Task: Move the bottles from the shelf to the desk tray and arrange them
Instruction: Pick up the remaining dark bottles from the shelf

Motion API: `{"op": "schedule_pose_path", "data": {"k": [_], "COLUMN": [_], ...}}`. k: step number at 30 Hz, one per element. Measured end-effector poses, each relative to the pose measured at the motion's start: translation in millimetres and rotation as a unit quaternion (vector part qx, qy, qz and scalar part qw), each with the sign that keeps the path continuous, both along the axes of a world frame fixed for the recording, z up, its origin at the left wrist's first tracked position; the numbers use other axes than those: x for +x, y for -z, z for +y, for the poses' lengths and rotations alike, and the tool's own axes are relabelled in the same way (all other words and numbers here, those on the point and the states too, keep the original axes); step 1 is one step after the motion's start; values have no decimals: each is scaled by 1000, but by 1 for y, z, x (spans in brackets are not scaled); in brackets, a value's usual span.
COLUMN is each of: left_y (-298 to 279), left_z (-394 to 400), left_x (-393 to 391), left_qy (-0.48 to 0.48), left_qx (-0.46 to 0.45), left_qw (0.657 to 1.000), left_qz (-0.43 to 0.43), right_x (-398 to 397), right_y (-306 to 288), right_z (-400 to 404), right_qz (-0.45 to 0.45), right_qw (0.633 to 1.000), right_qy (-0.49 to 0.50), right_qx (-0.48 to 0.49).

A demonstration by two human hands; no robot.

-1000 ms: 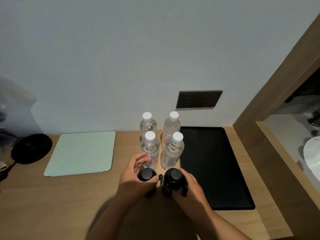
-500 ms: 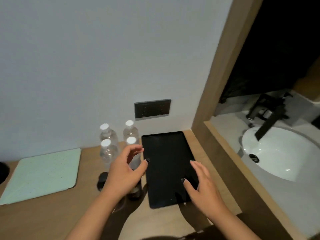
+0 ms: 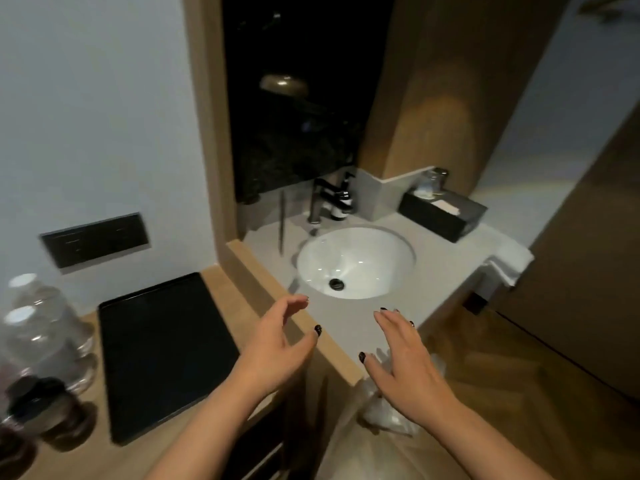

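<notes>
Since one second earlier, both hands had left the dark bottles and the view had turned to the right, so the bottles moved to the left edge and a sink (image 3: 356, 261) came into the middle. The left hand (image 3: 277, 348) was held in the air above the right end of the desk (image 3: 221, 289), fingers spread and slightly curled, holding nothing. The right hand (image 3: 405, 362) was also empty, with fingers apart, above the edge of the grey counter (image 3: 446, 258). The two hands were apart from each other and touched no object.

The tray (image 3: 162, 351) lay flat on the desk and had nothing in it. The clear bottles (image 3: 41, 327) with white caps stood on the desk just beside its left side (they were blurred, so I could not count them surely). Nearer to the camera stood the dark bottles (image 3: 45, 410) with black caps, also on the desk and not in the tray. What was inside the bottles, I could not tell.

On the wall above the tray was a dark socket panel (image 3: 95, 239). The sink was white and round, with a black drain and no water seen in it. Behind it stood a faucet (image 3: 320, 199) and a small pump bottle (image 3: 341, 202). A black box (image 3: 443, 213) on the counter held some small white items. A white towel (image 3: 510, 259) hung at the right corner of the counter. Below the right hand, a clear plastic bag (image 3: 384, 414) was visible.
</notes>
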State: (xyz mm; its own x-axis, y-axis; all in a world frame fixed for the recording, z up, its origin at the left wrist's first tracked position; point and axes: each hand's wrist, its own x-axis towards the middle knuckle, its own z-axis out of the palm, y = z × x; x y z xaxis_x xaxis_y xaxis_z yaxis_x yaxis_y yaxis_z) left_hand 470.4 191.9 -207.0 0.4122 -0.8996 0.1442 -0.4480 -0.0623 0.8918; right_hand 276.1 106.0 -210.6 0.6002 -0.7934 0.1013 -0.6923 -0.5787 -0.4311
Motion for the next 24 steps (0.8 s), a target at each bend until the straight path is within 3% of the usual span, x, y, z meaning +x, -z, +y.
{"op": "schedule_pose_path", "data": {"k": [8,14,20,24], "left_y": [-13,-17,-10,-4], "left_z": [-68,-109,-145,-178], "left_x": [-107,-166,-215,-241], "left_qy": [115,203,284,319], "left_qx": [-10,3,21,39], "left_qw": [991,977,950,936], "left_qz": [-69,-63,-125,-143], "right_x": [-133,-192,-239,-262], "right_y": [-20,-20,-1,12], "right_z": [-17,-19,-29,-53], "right_qz": [1,-68,57,58], "right_qw": [991,970,964,960], "right_qy": [127,231,248,274], "right_qx": [-43,9,-75,-19]}}
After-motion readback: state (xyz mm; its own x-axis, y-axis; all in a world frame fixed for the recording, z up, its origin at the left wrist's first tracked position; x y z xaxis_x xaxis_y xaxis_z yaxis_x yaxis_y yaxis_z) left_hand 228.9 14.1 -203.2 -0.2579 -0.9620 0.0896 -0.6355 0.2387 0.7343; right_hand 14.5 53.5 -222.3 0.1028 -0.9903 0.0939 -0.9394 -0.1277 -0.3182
